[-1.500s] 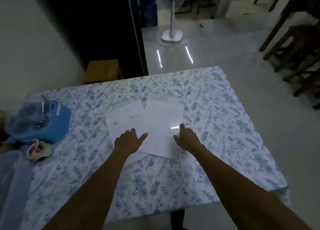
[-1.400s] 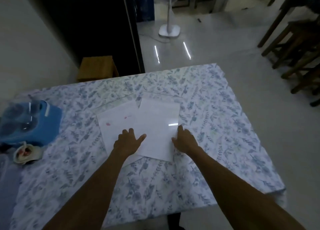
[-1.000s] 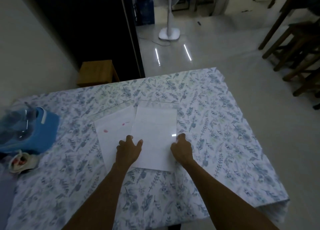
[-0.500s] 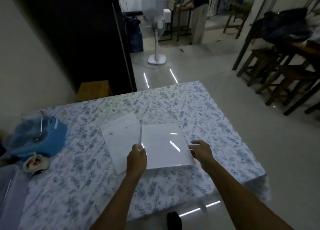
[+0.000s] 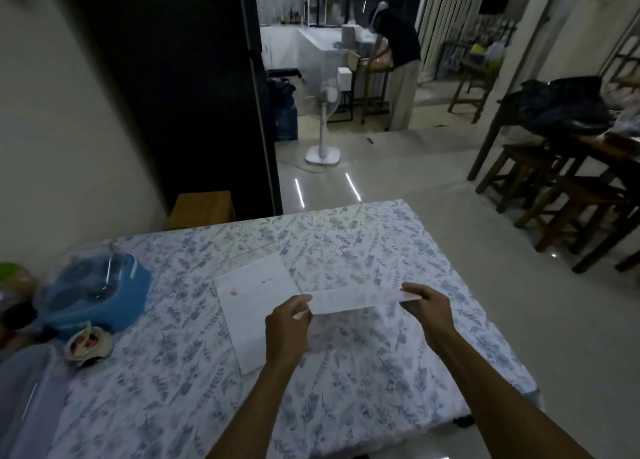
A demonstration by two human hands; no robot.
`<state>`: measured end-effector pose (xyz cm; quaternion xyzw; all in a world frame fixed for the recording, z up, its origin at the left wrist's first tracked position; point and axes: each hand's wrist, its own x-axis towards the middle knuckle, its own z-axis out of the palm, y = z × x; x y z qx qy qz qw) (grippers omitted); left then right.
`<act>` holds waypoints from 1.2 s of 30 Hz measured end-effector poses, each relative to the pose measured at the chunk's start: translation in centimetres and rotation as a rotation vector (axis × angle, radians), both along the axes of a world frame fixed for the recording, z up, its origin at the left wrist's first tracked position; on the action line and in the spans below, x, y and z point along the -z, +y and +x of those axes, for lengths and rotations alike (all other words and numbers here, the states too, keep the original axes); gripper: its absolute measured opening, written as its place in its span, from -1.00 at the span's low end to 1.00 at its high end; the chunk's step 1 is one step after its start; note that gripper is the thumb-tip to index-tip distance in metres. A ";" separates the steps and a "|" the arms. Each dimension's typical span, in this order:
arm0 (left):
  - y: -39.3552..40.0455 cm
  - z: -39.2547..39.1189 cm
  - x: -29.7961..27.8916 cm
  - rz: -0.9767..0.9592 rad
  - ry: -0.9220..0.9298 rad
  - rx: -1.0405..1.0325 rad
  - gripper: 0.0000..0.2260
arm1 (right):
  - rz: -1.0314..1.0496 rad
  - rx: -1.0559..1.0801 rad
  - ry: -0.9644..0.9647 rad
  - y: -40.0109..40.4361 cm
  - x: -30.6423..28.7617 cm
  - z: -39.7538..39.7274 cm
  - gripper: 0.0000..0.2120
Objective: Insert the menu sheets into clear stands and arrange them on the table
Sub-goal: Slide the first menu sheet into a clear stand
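A table with a blue floral cloth (image 5: 346, 389) fills the lower view. One white menu sheet (image 5: 252, 306) with small pink marks lies flat on it, left of centre. Above the cloth I hold a second piece, a clear stand with a sheet in it (image 5: 356, 301), lifted and tilted nearly edge-on. My left hand (image 5: 287, 323) pinches its left end. My right hand (image 5: 427, 306) grips its right end. Whether a sheet sits fully inside the clear piece cannot be told.
A blue container with a clear lid (image 5: 97, 292) and a small crumpled wrapper (image 5: 88, 344) sit at the table's left. A wooden stool (image 5: 201, 209) stands behind the table. Further off are a white fan (image 5: 323, 123), dark wooden stools (image 5: 554, 195) and a person (image 5: 398, 53).
Both hands pressed on the right-hand piece, slid it toward me, then lifted it off the cloth by its two ends. The camera tilted up, showing more of the room.
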<state>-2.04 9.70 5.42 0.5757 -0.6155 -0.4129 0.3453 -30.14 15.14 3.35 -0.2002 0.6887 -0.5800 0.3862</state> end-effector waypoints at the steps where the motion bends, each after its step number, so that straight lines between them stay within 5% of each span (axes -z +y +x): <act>1: -0.7 -0.3 -0.1 -0.012 0.015 0.010 -0.83 | -0.009 -0.006 0.028 -1.1 -0.2 -0.4 -0.77; 10: -11.1 -4.2 -1.3 -0.089 -0.028 -0.054 -0.87 | 0.062 -0.226 0.318 -12.7 -0.7 -4.0 -0.98; 26: -18.9 -8.2 -0.6 -0.063 -0.083 -0.183 -0.83 | 0.172 -0.484 0.582 -20.7 3.5 -6.1 -0.53; 36: -19.0 -9.0 3.3 -0.041 -0.159 -0.183 -0.85 | 0.140 -0.454 0.657 -21.6 6.5 -5.6 -0.62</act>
